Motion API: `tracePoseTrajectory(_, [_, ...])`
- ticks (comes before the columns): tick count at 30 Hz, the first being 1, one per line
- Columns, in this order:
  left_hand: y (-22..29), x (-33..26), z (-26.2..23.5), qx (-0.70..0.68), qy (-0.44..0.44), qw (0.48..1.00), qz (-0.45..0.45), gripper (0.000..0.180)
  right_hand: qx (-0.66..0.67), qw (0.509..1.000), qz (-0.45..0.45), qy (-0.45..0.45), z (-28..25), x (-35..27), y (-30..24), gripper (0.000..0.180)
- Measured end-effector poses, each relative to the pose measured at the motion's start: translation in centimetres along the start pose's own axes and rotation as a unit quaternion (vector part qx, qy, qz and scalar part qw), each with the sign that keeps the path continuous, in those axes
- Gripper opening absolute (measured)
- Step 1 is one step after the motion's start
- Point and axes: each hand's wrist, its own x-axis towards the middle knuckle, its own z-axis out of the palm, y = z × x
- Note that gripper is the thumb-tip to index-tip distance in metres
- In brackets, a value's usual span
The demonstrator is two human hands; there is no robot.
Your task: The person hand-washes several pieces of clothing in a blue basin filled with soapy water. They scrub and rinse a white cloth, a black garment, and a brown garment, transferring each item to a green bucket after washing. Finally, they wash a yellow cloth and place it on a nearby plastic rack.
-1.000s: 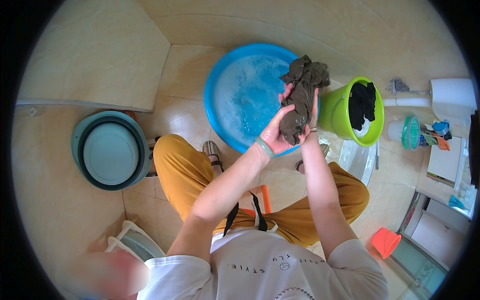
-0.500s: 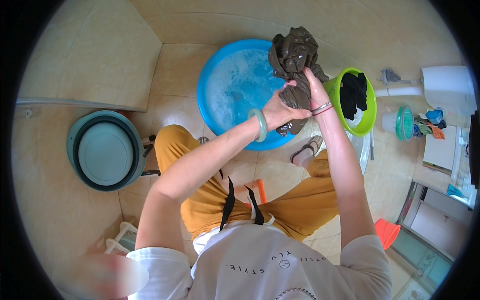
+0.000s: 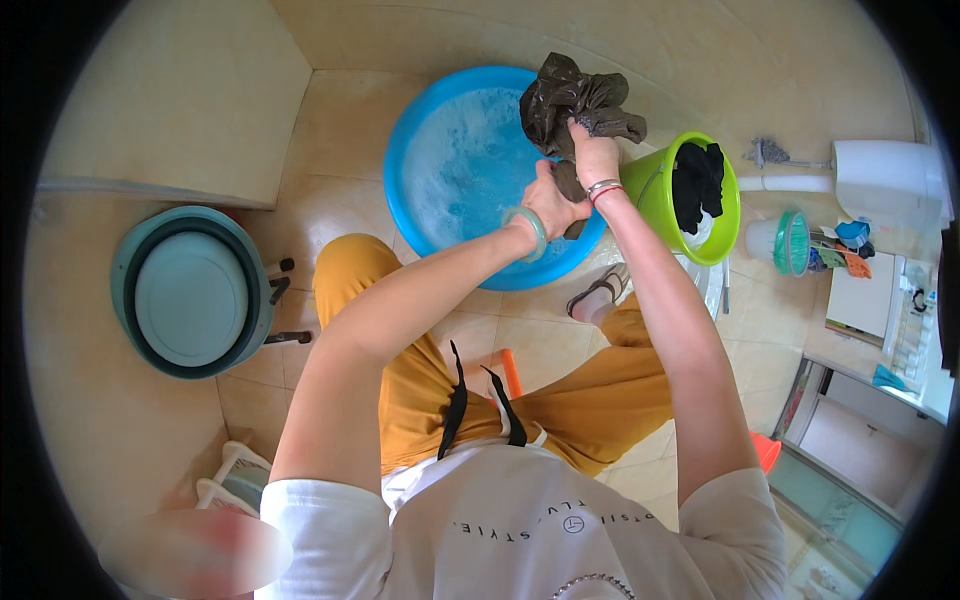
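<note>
A wet, dark brown garment (image 3: 570,100) is bunched over the right side of a blue basin (image 3: 396,190) of sudsy water. My left hand (image 3: 552,203), below a pale green bangle, is closed round the garment's narrow lower part. Farther up, my right hand (image 3: 596,160) grips the same cloth, its fingers partly hidden by the folds. The cloth between the hands is squeezed thin, while its far end spreads in loose wet folds beyond the basin's rim.
Close by on the right stands a lime-green bucket (image 3: 655,195) holding black clothes (image 3: 697,185) and something white. A grey-green folding tub (image 3: 190,290) is at the left. Farther right are a toilet brush (image 3: 768,152) and a small bin (image 3: 775,243). Tiled walls enclose the far side.
Both hands have shifted slightly left with the garment. The right hand has turned over more, its back now showing, and the cloth between the hands looks more tightly twisted.
</note>
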Motion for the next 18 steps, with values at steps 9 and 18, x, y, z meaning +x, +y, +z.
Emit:
tracePoseTrajectory(9, [-6.5,3.2,1.3,-0.033,-0.012,0.999,-0.030,0.101,-0.046,0.997,0.003,0.059,4.7,0.6,3.5,0.052])
tracePoseTrajectory(18, [-1.6,4.6,-6.1,-0.429,-0.180,0.873,-0.147,0.097,0.319,0.923,0.088,-0.196,-1.8,-1.6,1.1,0.038])
